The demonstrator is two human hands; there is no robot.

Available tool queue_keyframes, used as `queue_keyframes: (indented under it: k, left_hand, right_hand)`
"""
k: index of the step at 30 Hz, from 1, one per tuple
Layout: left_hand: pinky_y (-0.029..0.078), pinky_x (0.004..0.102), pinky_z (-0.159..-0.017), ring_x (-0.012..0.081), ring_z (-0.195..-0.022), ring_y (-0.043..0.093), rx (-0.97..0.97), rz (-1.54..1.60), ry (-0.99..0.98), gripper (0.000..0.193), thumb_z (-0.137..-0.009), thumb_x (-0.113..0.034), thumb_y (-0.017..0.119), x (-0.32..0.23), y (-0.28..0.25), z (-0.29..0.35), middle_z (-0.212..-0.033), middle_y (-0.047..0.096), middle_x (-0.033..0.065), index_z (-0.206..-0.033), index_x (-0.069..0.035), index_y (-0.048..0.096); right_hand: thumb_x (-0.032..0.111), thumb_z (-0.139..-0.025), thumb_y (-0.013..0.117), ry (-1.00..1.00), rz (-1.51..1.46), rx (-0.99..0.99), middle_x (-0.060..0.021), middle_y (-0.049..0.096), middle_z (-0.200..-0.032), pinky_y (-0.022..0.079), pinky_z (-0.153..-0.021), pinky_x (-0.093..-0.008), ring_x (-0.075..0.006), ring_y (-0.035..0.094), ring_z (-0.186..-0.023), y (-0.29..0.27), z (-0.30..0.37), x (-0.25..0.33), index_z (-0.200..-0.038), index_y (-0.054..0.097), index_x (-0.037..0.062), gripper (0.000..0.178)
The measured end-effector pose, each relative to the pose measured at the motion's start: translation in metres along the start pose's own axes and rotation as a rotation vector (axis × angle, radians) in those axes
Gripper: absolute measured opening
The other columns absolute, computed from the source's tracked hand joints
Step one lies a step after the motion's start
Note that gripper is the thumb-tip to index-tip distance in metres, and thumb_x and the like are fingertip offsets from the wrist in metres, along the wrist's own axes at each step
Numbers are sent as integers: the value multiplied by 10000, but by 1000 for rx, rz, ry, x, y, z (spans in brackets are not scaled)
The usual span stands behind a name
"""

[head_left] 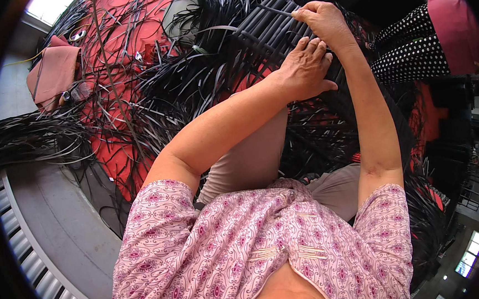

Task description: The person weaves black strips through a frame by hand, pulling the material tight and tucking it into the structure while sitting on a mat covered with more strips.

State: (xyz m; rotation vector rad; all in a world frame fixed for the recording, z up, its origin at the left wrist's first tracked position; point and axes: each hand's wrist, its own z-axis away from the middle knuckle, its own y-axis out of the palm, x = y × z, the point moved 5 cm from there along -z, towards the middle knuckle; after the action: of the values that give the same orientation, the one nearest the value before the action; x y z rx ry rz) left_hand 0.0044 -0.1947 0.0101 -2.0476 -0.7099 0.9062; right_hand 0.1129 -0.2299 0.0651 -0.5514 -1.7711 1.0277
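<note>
My left hand lies over the near edge of a dark woven panel, its fingers stretched out and its thumb apart. The panel is made of black flat strips set side by side over a frame. Just beyond, my right hand pinches a black strip that runs leftward across the panel's top. The right fingertips sit close to the panel's right side. Where the strip passes beneath the right hand, it is hidden.
Loose black strips lie heaped around the panel over a red sheet. At left is a pink piece of cloth or board. A roller conveyor curves along the lower left. Polka-dot fabric shows at right.
</note>
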Motion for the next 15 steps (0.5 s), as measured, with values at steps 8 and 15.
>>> queue_keyframes:
  k: [8, 15]
  left_hand:
    - [230, 455, -1178, 355, -1361, 387, -60, -34, 24, 753, -886, -561, 603, -1, -2, 0, -1350, 501, 212, -1353, 24, 524]
    - [261, 446, -1154, 347, -1337, 405, -52, -49, 23, 734, -882, -561, 607, -1, -2, 0, -1318, 515, 207, -1323, 23, 558]
  right_hand:
    - [386, -830, 693, 120, 66, 73, -149, 718, -867, 542, -816, -385, -280, 704, -860, -7, 1, 0, -994, 759, 57, 374]
    - [312, -835, 713, 49, 37, 17, -44, 658, -668, 498, -562, -274, -103, 599, -574, -8, 2, -9, -950, 746, 23, 312]
